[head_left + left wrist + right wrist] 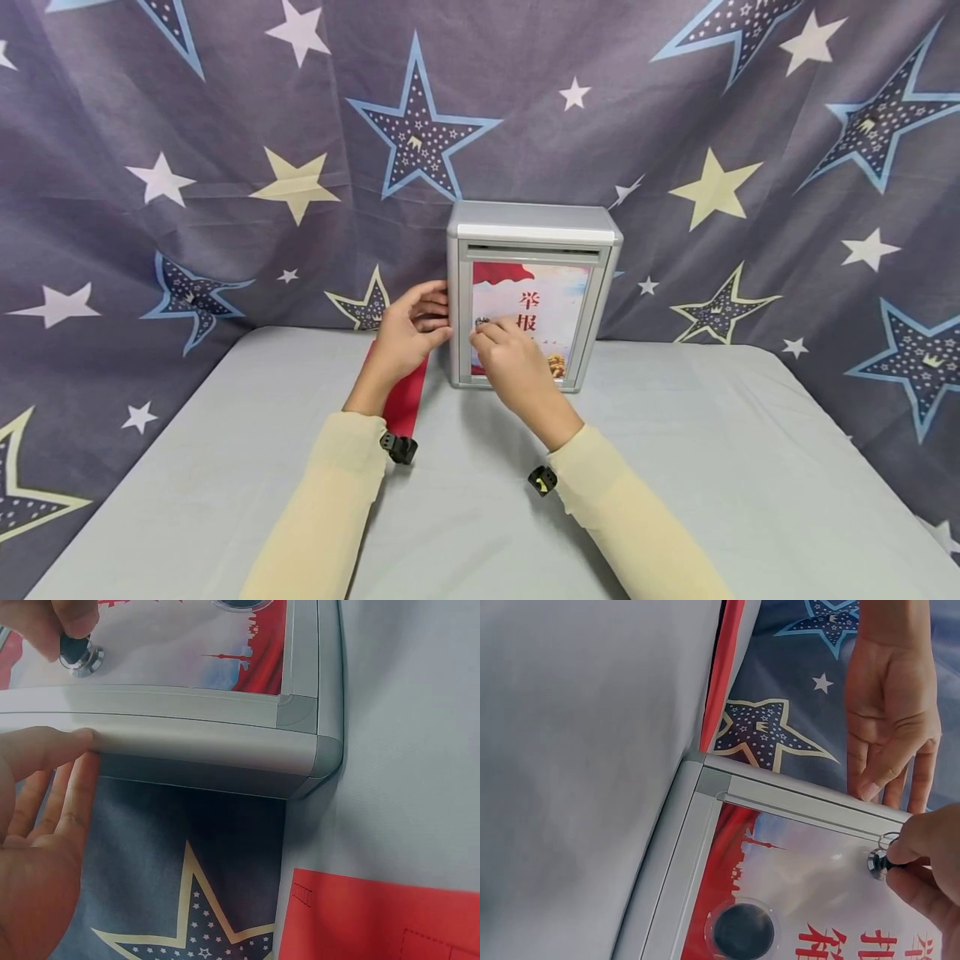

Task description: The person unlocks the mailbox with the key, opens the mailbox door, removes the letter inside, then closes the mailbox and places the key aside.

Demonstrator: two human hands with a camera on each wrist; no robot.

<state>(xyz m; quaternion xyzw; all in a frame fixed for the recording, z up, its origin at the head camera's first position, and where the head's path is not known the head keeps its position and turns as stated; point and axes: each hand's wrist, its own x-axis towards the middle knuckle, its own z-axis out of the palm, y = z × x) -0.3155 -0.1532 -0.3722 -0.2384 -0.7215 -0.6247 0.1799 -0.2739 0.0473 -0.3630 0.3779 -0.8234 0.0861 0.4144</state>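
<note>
A grey metal-framed box (536,218) stands upright on the table, with a top slot and a printed front panel bearing red characters. At the panel's left edge is a round silver lock (876,865). My right hand (517,358) pinches the black head of a key (75,649) at this lock. A thin metal ring (887,838) shows beside the key in the right wrist view. My left hand (408,329) touches the left side of the box with extended fingers, its thumb near the front edge. Some of its fingers are partly hidden.
A flat red envelope-like piece (405,400) with dotted outlines lies on the table left of the box, partly under the left forearm in the head view. The pale-covered table (720,467) meets a star-patterned curtain (525,150) behind the box.
</note>
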